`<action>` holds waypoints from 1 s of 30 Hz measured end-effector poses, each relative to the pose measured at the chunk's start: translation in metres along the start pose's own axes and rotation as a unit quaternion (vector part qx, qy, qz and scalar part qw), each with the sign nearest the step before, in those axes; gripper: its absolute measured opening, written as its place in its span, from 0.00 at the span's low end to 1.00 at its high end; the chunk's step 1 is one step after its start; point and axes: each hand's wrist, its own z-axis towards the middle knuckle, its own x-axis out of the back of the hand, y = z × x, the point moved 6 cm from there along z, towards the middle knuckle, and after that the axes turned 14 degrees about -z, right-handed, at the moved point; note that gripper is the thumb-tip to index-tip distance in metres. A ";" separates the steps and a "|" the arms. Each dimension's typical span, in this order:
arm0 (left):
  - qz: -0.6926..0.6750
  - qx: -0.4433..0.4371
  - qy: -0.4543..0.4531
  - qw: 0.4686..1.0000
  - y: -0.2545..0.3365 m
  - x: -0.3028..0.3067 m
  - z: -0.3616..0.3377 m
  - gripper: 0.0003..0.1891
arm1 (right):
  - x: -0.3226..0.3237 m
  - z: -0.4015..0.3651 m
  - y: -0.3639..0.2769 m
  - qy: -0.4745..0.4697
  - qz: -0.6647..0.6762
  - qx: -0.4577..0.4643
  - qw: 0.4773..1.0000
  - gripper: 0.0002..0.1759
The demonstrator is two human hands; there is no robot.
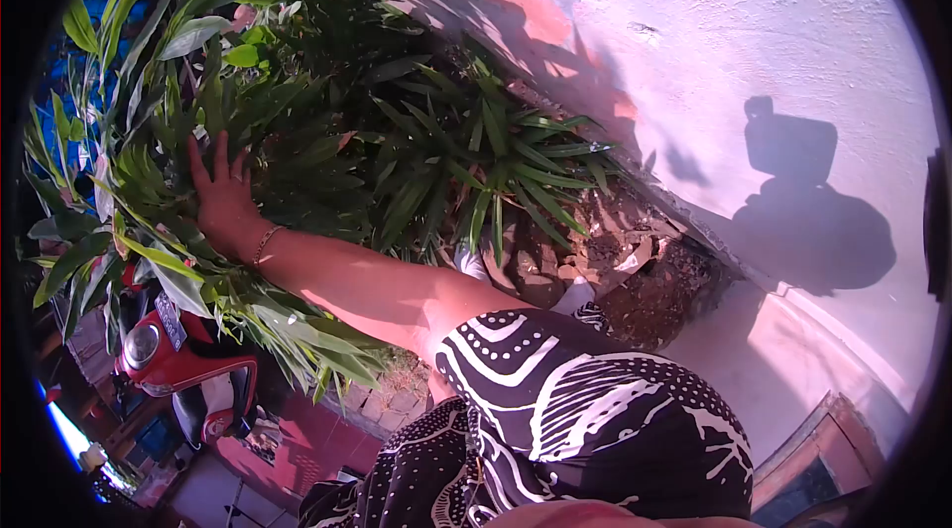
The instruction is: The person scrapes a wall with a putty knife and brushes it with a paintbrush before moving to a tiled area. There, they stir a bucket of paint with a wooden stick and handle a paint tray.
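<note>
**Beside a pale wall (694, 52), right hand (226, 193) among leaves**

Right hand wide, fingers spread against the leafy plants (327, 141); whether it grips any leaf, cannot tell. Left hand: state cannot be told. Bracelet (265, 244) on right wrist. Plants grow along the wall's foot, near broken rubble (605, 231). Red motorbike (188, 364) beyond the foliage.

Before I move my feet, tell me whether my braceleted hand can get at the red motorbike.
Probably not: the hand is in among the leaves, which partly screen the motorbike, and it looks to stand beyond them.
</note>
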 end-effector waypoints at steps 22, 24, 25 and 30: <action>0.138 0.040 -0.022 0.989 -0.013 0.014 0.013 0.25 | 0.147 -0.095 0.221 0.063 0.049 -0.026 0.996 0.13; 0.087 0.032 -0.002 0.996 -0.009 0.014 0.015 0.24 | 0.207 -0.155 0.287 0.049 -0.212 -0.294 0.931 0.23; 0.056 0.024 -0.006 0.998 0.007 0.013 0.013 0.22 | 0.241 -0.186 0.272 0.079 -0.268 -0.270 0.922 0.23; -0.128 -0.059 0.005 0.990 0.088 0.032 -0.004 0.12 | 0.288 -0.274 0.255 0.119 -0.290 -0.227 0.922 0.18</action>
